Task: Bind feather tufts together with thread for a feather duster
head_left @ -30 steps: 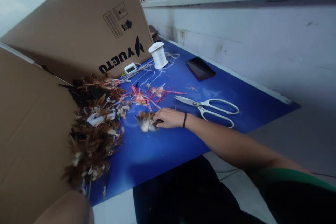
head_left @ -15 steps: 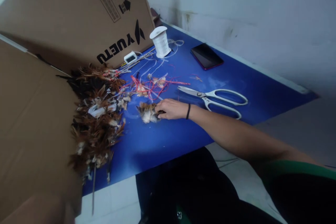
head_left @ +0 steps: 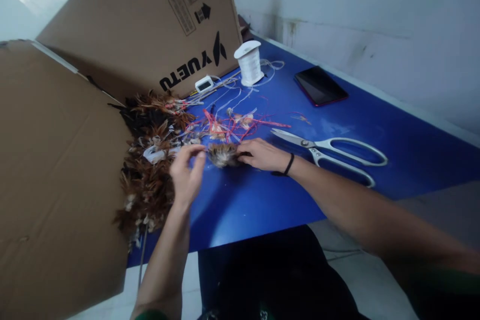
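Observation:
A small bunch of brown and whitish feathers is just above the blue table. My right hand pinches its right end, fingers closed. To its left, my left hand is raised with thumb and fingers apart, holding nothing; its fingertips come close to the feathers. Behind the bunch lies a tangle of pink and white strips with loose feather scraps. Silver-handled scissors rest to the right of my right hand, blades pointing left.
A heap of brown feathers lies along the left, against a cardboard box. Toward the back stand a white spool of ribbon and a small white device with a display. A phone lies near the wall.
My left hand has come up from the lower left to beside the feather bunch. My right hand keeps hold of the bunch. The view has shifted, moving the scene rightward.

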Demonstrator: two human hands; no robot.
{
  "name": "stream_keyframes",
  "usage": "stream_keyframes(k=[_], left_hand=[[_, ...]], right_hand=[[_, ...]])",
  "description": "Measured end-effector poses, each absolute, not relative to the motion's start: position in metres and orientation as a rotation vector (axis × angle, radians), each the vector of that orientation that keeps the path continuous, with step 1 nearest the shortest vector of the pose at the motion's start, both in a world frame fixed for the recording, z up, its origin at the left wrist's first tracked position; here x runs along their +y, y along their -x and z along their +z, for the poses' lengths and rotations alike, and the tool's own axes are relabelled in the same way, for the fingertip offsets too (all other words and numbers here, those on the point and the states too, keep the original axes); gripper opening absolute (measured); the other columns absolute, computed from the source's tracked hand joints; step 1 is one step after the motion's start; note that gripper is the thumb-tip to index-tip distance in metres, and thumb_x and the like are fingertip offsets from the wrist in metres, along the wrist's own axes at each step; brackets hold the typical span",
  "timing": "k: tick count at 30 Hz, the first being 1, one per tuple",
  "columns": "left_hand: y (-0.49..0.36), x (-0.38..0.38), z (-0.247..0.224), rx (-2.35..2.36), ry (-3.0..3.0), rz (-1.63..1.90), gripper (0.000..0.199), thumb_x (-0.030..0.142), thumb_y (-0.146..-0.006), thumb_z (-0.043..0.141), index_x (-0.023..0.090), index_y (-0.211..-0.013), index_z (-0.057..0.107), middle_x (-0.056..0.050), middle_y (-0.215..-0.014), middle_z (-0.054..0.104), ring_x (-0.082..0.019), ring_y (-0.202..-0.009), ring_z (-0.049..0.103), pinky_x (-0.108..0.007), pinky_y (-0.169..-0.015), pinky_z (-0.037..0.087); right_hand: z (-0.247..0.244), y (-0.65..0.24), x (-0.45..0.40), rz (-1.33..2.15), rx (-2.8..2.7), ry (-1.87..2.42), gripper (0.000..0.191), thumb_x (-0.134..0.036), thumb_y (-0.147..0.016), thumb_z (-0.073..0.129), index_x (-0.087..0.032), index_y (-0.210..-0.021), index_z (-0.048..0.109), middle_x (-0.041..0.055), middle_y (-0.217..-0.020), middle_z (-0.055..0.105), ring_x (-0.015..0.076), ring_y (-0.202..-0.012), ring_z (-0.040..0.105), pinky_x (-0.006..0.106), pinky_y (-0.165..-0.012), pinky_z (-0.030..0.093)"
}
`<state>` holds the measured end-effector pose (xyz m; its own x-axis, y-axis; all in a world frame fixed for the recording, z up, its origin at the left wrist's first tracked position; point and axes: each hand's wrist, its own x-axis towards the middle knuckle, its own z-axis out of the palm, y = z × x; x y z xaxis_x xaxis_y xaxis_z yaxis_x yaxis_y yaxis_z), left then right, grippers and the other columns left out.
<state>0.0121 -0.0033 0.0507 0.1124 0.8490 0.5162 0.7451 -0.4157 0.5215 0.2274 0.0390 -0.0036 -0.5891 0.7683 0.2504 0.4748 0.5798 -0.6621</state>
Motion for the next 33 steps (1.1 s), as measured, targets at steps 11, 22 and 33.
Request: stream_keyframes(k=[11,22,33], left_hand=[[-0.015,0.024,-0.017,1.674,-2.399,0.875,0.037,0.044,-0.075,0.065,0.019,-0.099,0.054,-0.007,-0.096,0.055,-0.02,-0.091,0.053,-0.034,-0.082,0.045],[-0.017,0.028,-0.03,1.472,-2.648,0.815,0.021,0.035,-0.087,0.05,0.021,-0.091,0.067,-0.007,-0.096,0.058,-0.019,-0.093,0.051,-0.036,-0.083,0.039],[-0.015,0.031,-0.035,1.453,-2.558,0.92,0.018,0.03,-0.086,0.052,0.02,-0.086,0.067,-0.006,-0.089,0.06,-0.018,-0.087,0.052,-0.035,-0.079,0.04]], right_hand=[[-0.006,-0.227,0.038,0.665,-2.238,1.154,0.016,-0.017,-0.083,0.053,-0.018,-0.091,0.067,0.0039,-0.085,0.064,0.0134,-0.073,0.055,0.025,-0.067,0.037],[-0.008,-0.226,0.043,0.672,-2.23,1.167,0.025,-0.025,-0.088,0.046,-0.016,-0.07,0.06,0.0013,-0.069,0.058,0.0108,-0.063,0.05,0.023,-0.061,0.032],[-0.014,-0.226,0.046,0.609,-2.181,1.201,0.03,-0.028,-0.088,0.045,-0.016,-0.065,0.058,-0.0014,-0.059,0.05,0.01,-0.056,0.046,0.024,-0.057,0.032]])
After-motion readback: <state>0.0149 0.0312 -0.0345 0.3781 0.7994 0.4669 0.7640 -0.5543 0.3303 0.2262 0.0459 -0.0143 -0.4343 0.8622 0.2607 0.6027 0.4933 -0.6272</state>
